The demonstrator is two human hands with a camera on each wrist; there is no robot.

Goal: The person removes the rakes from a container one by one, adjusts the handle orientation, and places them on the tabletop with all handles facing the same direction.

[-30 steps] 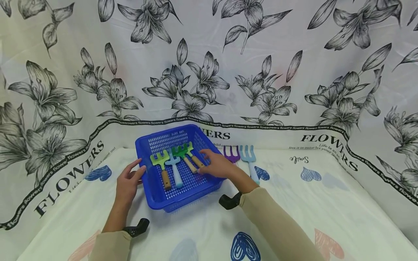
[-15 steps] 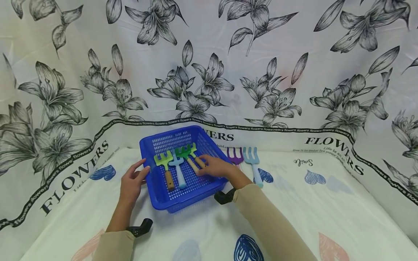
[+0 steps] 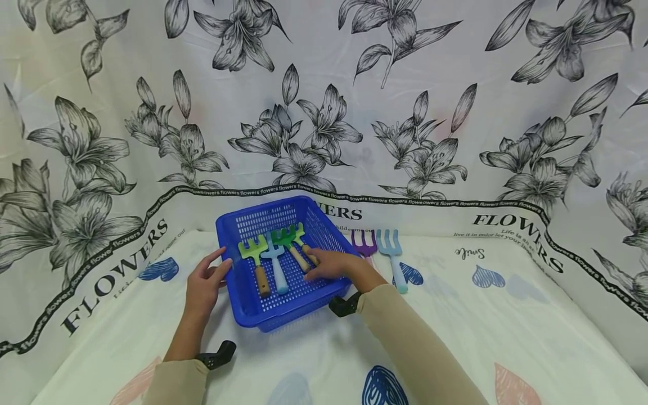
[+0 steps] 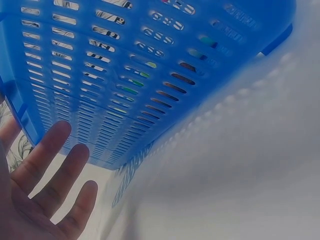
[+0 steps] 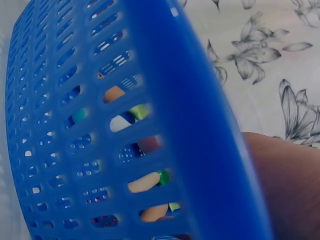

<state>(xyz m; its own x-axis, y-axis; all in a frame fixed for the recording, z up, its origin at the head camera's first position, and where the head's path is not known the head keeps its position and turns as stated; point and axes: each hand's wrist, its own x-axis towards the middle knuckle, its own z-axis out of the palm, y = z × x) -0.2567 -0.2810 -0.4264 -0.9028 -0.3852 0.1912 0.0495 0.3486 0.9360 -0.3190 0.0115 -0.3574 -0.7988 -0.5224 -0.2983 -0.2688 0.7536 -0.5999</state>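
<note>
A blue perforated basket (image 3: 298, 295) sits turned at an angle in the head view. My left hand (image 3: 201, 284) holds its left rim between thumb and forefinger; the other fingers (image 4: 52, 187) spread outside the mesh wall. Inside lie several hand rakes: a lime-green one with a wooden handle (image 3: 260, 281), a light-blue one (image 3: 278, 275), a dark-green rake (image 3: 282, 236) and a smaller yellow-green rake (image 3: 297, 232). My right hand (image 3: 331, 265) reaches over the right rim, its fingers at the wooden handle ends of those last two. Whether it grips either handle is unclear.
Right of the basket, on the white cloth (image 3: 455, 326), lie a purple rake (image 3: 365, 247), partly behind the rim, and a light-blue rake (image 3: 395, 261). Behind them hangs a flower-printed curtain (image 3: 304, 140).
The right hand has shifted slightly down and left over the handle ends in the basket. The left hand stays at the rim, and the rakes keep their places; the head view has shifted slightly.
</note>
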